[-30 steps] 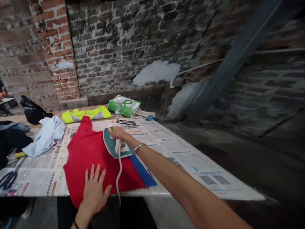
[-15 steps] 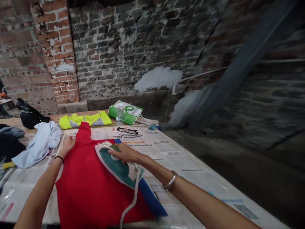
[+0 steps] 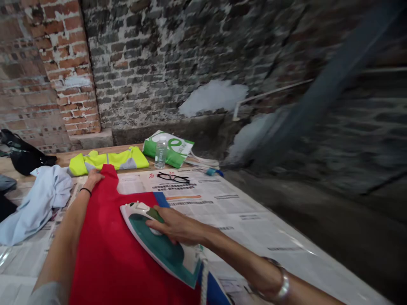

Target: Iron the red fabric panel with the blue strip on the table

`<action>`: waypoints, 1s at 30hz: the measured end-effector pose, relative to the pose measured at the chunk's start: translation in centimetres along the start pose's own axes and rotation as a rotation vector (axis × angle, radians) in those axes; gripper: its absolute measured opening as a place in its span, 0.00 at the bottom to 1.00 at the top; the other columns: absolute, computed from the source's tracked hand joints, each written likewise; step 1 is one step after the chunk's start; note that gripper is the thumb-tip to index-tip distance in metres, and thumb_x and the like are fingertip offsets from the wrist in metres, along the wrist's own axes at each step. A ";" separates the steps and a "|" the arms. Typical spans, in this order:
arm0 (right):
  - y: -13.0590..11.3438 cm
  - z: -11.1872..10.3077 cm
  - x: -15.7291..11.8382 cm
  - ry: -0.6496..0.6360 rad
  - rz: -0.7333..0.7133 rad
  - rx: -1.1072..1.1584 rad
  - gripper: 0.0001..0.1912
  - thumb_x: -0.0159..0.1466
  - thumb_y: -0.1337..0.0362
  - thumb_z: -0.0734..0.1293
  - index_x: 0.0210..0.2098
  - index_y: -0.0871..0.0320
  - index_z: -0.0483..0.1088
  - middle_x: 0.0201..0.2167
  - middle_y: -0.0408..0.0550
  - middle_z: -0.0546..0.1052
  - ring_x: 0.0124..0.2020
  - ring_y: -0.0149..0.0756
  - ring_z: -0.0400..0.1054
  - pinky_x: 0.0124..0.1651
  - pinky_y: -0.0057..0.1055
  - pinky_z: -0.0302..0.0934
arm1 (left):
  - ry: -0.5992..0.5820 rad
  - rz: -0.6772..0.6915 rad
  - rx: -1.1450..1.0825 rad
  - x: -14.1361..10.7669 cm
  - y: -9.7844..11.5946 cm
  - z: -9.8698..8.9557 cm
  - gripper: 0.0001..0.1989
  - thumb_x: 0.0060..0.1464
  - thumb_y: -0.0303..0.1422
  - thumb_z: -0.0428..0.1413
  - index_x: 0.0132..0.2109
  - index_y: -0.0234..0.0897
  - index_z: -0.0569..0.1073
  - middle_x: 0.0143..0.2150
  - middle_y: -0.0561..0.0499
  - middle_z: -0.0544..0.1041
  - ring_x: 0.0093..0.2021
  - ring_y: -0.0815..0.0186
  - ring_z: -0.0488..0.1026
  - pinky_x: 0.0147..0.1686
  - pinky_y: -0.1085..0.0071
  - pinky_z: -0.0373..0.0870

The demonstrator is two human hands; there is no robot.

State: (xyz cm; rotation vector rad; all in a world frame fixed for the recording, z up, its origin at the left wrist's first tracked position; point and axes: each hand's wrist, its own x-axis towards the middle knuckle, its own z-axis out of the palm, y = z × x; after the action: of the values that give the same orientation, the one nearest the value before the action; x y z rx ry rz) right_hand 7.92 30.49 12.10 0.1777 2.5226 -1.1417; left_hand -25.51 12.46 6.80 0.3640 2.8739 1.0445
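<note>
On the newspaper-spread bench top [image 3: 241, 224], the fingers of our right hand [image 3: 179, 226] curl closed over a green-and-white steam iron [image 3: 159, 243] resting on a red garment [image 3: 101, 250]. Our left hand [image 3: 93, 178] lies open at the cloth's narrow top. We judge that heat held too long could scorch the fabric, and the braided cord [image 3: 204, 284] could snag and tip the iron.

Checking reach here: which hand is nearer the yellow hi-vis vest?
Left. The left hand rests at the top of the red garment, just short of the yellow hi-vis vest; the right hand lies farther off, on the iron.
</note>
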 end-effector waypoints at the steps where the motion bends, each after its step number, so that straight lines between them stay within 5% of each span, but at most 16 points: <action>1: -0.1 -0.1 0.1 -0.001 0.005 -0.008 0.10 0.72 0.57 0.63 0.38 0.56 0.61 0.23 0.37 0.69 0.19 0.28 0.64 0.21 0.23 0.55 | 0.014 0.009 -0.017 0.4 0.1 -0.1 0.17 0.66 0.39 0.59 0.56 0.34 0.73 0.51 0.45 0.77 0.45 0.60 0.78 0.44 0.59 0.79; 5: -0.5 -0.1 0.8 0.016 0.009 -0.046 0.10 0.72 0.58 0.62 0.37 0.57 0.62 0.26 0.39 0.71 0.18 0.27 0.64 0.21 0.23 0.56 | 0.079 0.072 -0.030 0.6 -0.4 -1.0 0.19 0.65 0.38 0.60 0.59 0.35 0.72 0.55 0.43 0.76 0.50 0.57 0.77 0.50 0.54 0.77; 9: -0.5 0.0 1.2 0.008 0.001 -0.035 0.09 0.72 0.59 0.62 0.38 0.57 0.62 0.27 0.40 0.72 0.18 0.26 0.64 0.21 0.23 0.55 | 0.113 0.183 0.018 -3.2 -2.1 -2.2 0.22 0.64 0.35 0.60 0.62 0.33 0.70 0.62 0.38 0.73 0.63 0.51 0.70 0.62 0.48 0.68; 15: -1.2 -0.5 2.3 -0.031 -0.048 -0.052 0.08 0.70 0.59 0.64 0.39 0.57 0.66 0.25 0.40 0.72 0.19 0.28 0.65 0.24 0.23 0.57 | -0.044 0.380 0.138 -18.3 -7.4 -2.7 0.19 0.59 0.36 0.59 0.56 0.36 0.77 0.61 0.40 0.77 0.63 0.52 0.72 0.67 0.56 0.64; 19: -2.8 -1.2 4.0 -0.026 -0.044 -0.198 0.10 0.69 0.62 0.64 0.46 0.60 0.70 0.30 0.45 0.77 0.23 0.31 0.69 0.28 0.25 0.60 | -0.106 0.449 0.357 -26.6 -11.7 -2.4 0.29 0.61 0.47 0.57 0.64 0.37 0.71 0.71 0.37 0.65 0.72 0.47 0.59 0.70 0.45 0.57; 25: -4.6 -2.6 7.5 0.077 -0.320 -0.456 0.11 0.64 0.62 0.69 0.44 0.61 0.76 0.42 0.52 0.81 0.42 0.40 0.74 0.39 0.26 0.61 | -0.010 0.474 0.459 -28.0 -14.5 -1.8 0.34 0.69 0.48 0.48 0.73 0.36 0.54 0.75 0.37 0.57 0.75 0.51 0.53 0.72 0.46 0.53; 30: -6.8 -1.4 11.2 -0.008 -0.488 -0.426 0.16 0.64 0.53 0.71 0.40 0.61 0.76 0.35 0.47 0.79 0.35 0.36 0.70 0.35 0.26 0.58 | 0.125 0.486 0.413 -27.5 -15.6 -0.5 0.37 0.66 0.47 0.51 0.73 0.32 0.51 0.73 0.32 0.59 0.73 0.48 0.57 0.70 0.45 0.59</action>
State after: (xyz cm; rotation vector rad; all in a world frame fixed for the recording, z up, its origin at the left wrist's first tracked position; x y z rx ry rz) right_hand -4.58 26.63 13.52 -0.5772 2.8102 -0.7144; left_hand -1.99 -6.13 -3.42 1.1004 3.1855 0.5052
